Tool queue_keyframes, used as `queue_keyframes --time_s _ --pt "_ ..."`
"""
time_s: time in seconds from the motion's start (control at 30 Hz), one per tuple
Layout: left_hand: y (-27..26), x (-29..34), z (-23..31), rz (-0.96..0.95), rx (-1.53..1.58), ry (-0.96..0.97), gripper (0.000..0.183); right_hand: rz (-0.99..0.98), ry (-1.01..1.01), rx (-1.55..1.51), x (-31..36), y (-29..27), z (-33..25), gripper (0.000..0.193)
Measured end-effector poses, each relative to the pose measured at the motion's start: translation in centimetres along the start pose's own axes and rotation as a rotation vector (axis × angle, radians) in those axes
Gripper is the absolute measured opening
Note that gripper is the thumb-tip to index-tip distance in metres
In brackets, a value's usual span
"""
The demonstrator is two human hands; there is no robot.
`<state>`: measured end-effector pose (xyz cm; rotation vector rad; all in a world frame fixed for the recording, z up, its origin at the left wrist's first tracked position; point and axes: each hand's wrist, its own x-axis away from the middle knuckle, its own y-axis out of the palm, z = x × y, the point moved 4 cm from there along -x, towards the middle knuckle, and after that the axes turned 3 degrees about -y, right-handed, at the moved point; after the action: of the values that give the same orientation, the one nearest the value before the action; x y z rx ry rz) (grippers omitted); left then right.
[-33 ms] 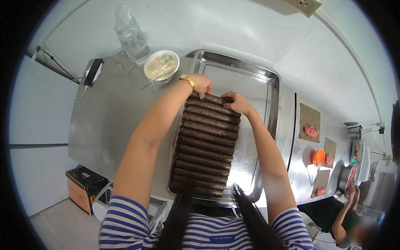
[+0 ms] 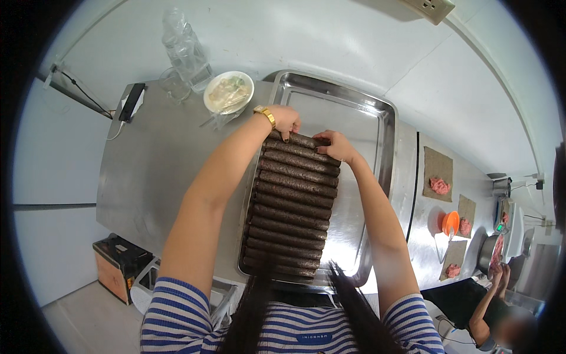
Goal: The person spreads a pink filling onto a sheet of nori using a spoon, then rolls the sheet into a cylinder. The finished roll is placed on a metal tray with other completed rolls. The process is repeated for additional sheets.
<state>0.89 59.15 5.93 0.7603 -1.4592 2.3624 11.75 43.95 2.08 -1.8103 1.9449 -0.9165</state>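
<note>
Long dark seaweed-wrapped rolls [image 2: 292, 192], several of them, lie side by side in a row on the left part of a large steel tray [image 2: 359, 121]. At the far end of the row, my left hand [image 2: 285, 120] has its fingers curled on the left end of the farthest roll [image 2: 303, 140]. My right hand [image 2: 336, 146] grips that roll near its right end, fingers bent over it. A gold watch [image 2: 266, 115] is on my left wrist. The undersides of the rolls and some fingertips are hidden.
Left of the tray stand a food-filled bowl [image 2: 209, 104] with plastic film, a clear bottle [image 2: 186, 53] and a black power strip [image 2: 132, 101]. Rightward lie seaweed sheets [image 2: 437, 160] with pink minced meat, and an orange cup [image 2: 450, 222]. A co-worker's hands [image 2: 500, 277] touch a steel bowl [image 2: 486, 252].
</note>
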Motion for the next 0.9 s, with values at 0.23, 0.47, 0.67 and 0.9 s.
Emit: queue_keyframes --time_s 0.23,0.47,0.67,0.9 --pt "-0.6 0.4 0.1 0.013 -0.060 -0.020 0.050 -0.078 0.094 0.001 -0.7 -0.2 0.4 0.039" --pt "-0.2 1.3 -0.1 0.031 -0.096 -0.044 0.052 -0.025 -0.034 -0.088 -0.7 0.1 -0.8 0.036" --pt "0.0 0.9 0.1 0.016 -0.147 -0.055 0.051 -0.049 0.001 -0.172 -1.4 0.5 0.5 0.034" --pt "0.3 1.0 -0.6 0.071 -0.174 -0.091 0.050 -0.011 -0.018 -0.156 -0.1 -0.7 1.3 0.029"
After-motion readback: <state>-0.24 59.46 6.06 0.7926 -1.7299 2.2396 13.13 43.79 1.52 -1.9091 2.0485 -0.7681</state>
